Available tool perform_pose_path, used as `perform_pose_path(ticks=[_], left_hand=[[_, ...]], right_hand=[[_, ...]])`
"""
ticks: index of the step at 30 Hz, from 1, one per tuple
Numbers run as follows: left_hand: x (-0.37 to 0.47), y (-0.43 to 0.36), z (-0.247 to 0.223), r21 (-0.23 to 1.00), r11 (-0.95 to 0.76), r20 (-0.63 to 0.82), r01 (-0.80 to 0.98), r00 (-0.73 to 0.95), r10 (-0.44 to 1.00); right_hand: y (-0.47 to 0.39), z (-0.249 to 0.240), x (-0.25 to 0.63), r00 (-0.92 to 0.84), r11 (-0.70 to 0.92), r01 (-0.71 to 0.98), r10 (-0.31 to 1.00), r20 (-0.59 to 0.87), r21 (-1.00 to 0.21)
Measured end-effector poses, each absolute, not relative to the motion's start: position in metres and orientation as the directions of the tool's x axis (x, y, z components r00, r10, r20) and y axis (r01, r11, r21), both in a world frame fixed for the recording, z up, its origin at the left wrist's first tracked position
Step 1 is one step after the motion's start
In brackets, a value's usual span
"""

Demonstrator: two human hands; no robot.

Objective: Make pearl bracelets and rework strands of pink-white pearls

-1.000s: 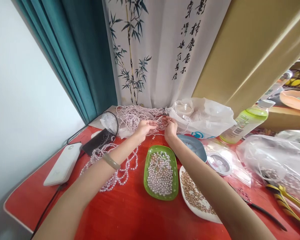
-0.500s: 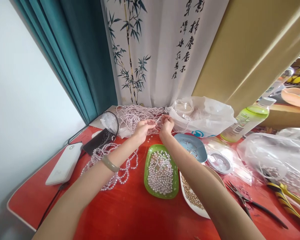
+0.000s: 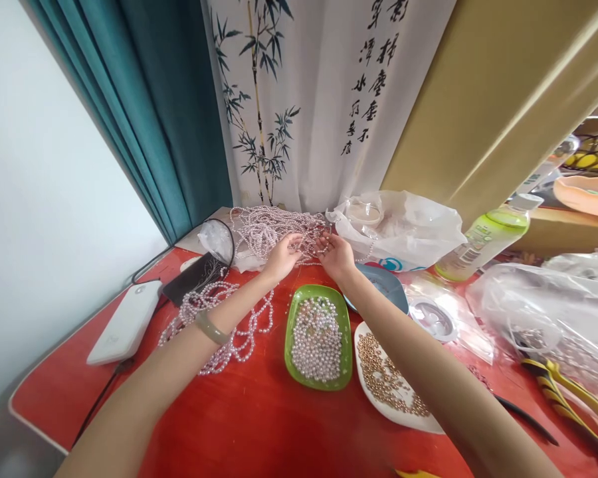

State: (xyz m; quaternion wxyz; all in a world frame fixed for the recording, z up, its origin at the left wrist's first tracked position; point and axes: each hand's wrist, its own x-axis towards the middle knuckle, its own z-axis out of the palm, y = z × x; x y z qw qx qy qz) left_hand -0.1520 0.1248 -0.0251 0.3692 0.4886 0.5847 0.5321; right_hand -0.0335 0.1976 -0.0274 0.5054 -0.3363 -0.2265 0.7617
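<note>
Strings of pale pink pearl beads lie heaped at the back of the red table. My left hand, below a jade-coloured bangle, has its fingers bent around part of a bead strand at the front of the heap. Close by on the right, my right hand is turned palm up, its fingers curled at the same beads. Exactly how the strand runs between the fingertips is too small to make out. Nearer me stands a green tray of loose pearl beads. A white plate of gold beads sits partly under my right forearm.
More bead strands lie left of the green tray, beside a white power bank and a black phone. Rightward are a blue tray, a plastic bag, a bottle, a clear spool and yellow-handled pliers.
My right hand has turned palm up and shifted slightly right and down. My left hand has drawn a little away from it. More of the plate of gold beads shows now.
</note>
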Motion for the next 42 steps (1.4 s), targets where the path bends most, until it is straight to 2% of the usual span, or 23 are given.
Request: perform_pose_path(ticks=[3, 7, 11, 13, 15, 25, 33, 38, 42], left_hand=[[-0.167, 0.110, -0.039, 0.893, 0.024, 0.124, 0.450, -0.295, 0.947], [-0.179, 0.079, -0.043, 0.705, 0.057, 0.017, 0.707, -0.098, 0.995], [-0.170, 0.056, -0.037, 0.458, -0.053, -0.075, 0.887, 0.097, 0.992], [-0.163, 0.050, -0.034, 0.324, -0.091, -0.084, 0.942, 0.124, 0.989], [-0.159, 0.047, -0.032, 0.260, -0.085, -0.100, 0.962, 0.114, 0.988], [-0.150, 0.045, -0.038, 0.252, 0.013, -0.085, 0.968, 0.008, 0.996], [-0.165, 0.052, -0.042, 0.441, 0.098, -0.028, 0.892, -0.096, 0.995], [-0.171, 0.076, -0.036, 0.600, 0.075, 0.050, 0.797, -0.130, 0.990], [-0.164, 0.104, -0.038, 0.721, 0.056, 0.047, 0.691, -0.130, 0.990]], right_hand=[[0.198, -0.025, -0.029, -0.289, -0.423, -0.622, 0.906, -0.310, -0.658], [0.196, -0.025, -0.033, -0.314, -0.457, -0.608, 0.889, -0.332, -0.649], [0.190, -0.025, -0.039, -0.369, -0.486, -0.562, 0.872, -0.323, -0.669], [0.187, -0.024, -0.042, -0.397, -0.491, -0.530, 0.864, -0.309, -0.692], [0.184, -0.025, -0.042, -0.415, -0.482, -0.501, 0.862, -0.290, -0.718], [0.187, -0.033, -0.043, -0.373, -0.363, -0.365, 0.901, -0.223, -0.857], [0.187, -0.043, -0.038, -0.270, -0.199, -0.139, 0.950, -0.156, -0.970], [0.184, -0.040, -0.033, -0.310, -0.241, -0.025, 0.925, -0.222, -0.970], [0.180, -0.036, -0.033, -0.341, -0.262, 0.016, 0.906, -0.252, -0.965]])
